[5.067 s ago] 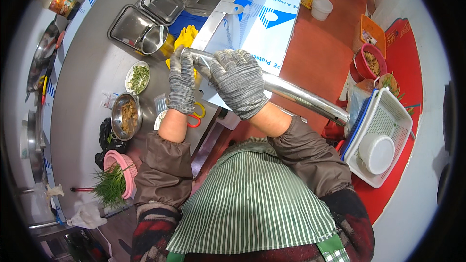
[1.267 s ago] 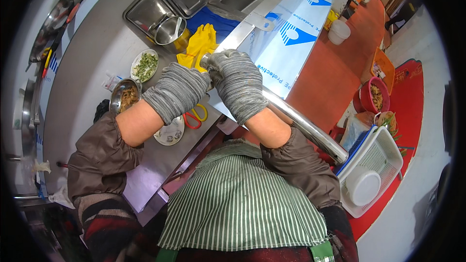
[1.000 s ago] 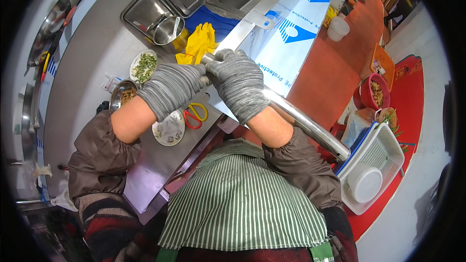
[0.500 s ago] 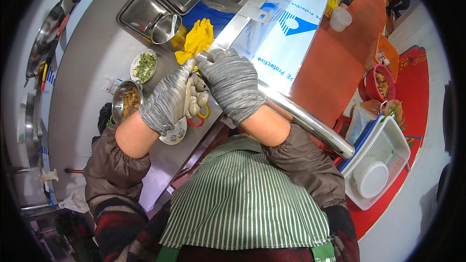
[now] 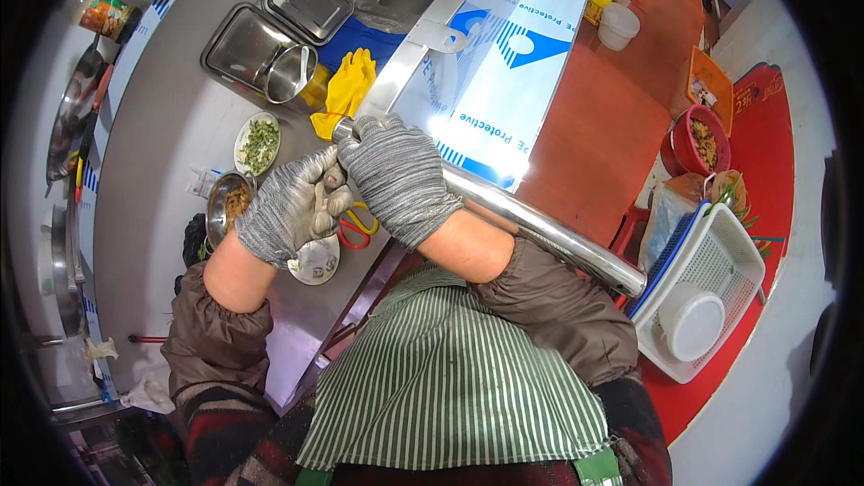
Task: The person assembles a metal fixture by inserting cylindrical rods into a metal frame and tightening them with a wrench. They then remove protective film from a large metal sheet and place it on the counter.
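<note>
Both my hands wear grey knitted gloves with paler palms. My right hand point(image 5: 398, 182) is wrapped over the upper left end of a shiny steel tube point(image 5: 531, 216), which slants down to the right. Just beside it, my left hand point(image 5: 292, 207) has its fingers curled in, close to the right hand's fingers. Whatever the left hand grips, if anything, is too hidden to name. Below the hands lie scissors point(image 5: 357, 232) with red and yellow handles, by a white plate point(image 5: 317, 263). Yellow rubber gloves point(image 5: 349, 90) lie beyond the tube's end.
On the counter stand a dish of chopped greens point(image 5: 258, 146), a metal bowl of brown food point(image 5: 229, 207), a steel pot point(image 5: 291, 74) and steel trays point(image 5: 310, 2). Film-covered sheet metal point(image 5: 486, 81) lies ahead. At right are a white basket point(image 5: 711, 306) and a pink bowl point(image 5: 701, 141).
The view has shifted a little, and the counter items sit further left. My hands have moved slightly left and down in the picture. The right hand stays on the tube.
</note>
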Demonstrator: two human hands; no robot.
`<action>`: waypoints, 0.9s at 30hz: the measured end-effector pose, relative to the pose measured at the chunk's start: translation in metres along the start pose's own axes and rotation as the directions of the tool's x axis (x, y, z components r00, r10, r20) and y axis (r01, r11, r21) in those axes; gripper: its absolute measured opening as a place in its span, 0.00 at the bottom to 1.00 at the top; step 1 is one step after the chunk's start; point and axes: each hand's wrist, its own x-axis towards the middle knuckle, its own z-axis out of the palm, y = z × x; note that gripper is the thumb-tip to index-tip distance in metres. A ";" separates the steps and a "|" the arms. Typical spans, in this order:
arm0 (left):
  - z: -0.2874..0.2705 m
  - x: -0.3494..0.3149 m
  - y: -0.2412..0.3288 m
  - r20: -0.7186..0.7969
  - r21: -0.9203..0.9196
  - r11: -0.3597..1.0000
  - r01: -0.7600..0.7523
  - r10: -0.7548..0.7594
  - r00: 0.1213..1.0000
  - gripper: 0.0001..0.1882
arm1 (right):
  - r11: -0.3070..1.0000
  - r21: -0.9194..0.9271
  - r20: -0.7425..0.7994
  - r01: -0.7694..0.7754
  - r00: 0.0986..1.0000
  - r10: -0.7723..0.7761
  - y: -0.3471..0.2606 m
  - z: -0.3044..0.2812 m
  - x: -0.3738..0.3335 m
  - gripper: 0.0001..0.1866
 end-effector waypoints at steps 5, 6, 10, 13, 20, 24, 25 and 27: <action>-0.001 -0.013 0.007 0.198 0.552 0.788 -0.274 0.195 0.961 0.18 | 0.999 0.028 0.011 -0.025 1.000 0.024 0.000 -0.001 -0.001 0.09; -0.002 -0.014 0.007 0.226 0.656 0.687 -0.314 0.218 0.949 0.18 | 0.999 0.020 0.014 -0.026 1.000 0.026 0.000 -0.001 -0.001 0.10; -0.006 -0.009 0.010 0.468 0.857 0.043 -0.513 0.350 0.811 0.17 | 1.000 0.002 -0.042 -0.016 0.999 0.016 0.000 0.002 -0.001 0.11; -0.007 -0.001 0.014 0.579 0.742 -0.579 -0.337 0.301 0.758 0.16 | 0.999 -0.019 -0.045 -0.027 0.999 0.026 0.000 0.004 0.000 0.12; 0.002 -0.001 0.030 0.443 0.659 -0.742 -0.119 0.256 0.859 0.08 | 0.996 -0.065 -0.055 -0.061 0.997 0.058 0.000 0.007 0.000 0.11; 0.002 0.000 0.034 0.500 0.488 -0.872 -0.036 0.246 0.830 0.08 | 0.996 -0.057 -0.096 -0.072 0.993 0.066 -0.003 0.010 0.000 0.12; -0.001 0.002 0.033 0.557 0.494 -0.866 -0.079 0.246 0.793 0.09 | 0.996 -0.076 -0.118 -0.047 0.992 0.037 -0.003 0.010 0.000 0.11; -0.005 0.008 0.030 0.620 0.441 -0.893 -0.088 0.232 0.749 0.09 | 0.994 -0.109 -0.102 -0.023 0.995 0.011 -0.005 0.010 -0.002 0.12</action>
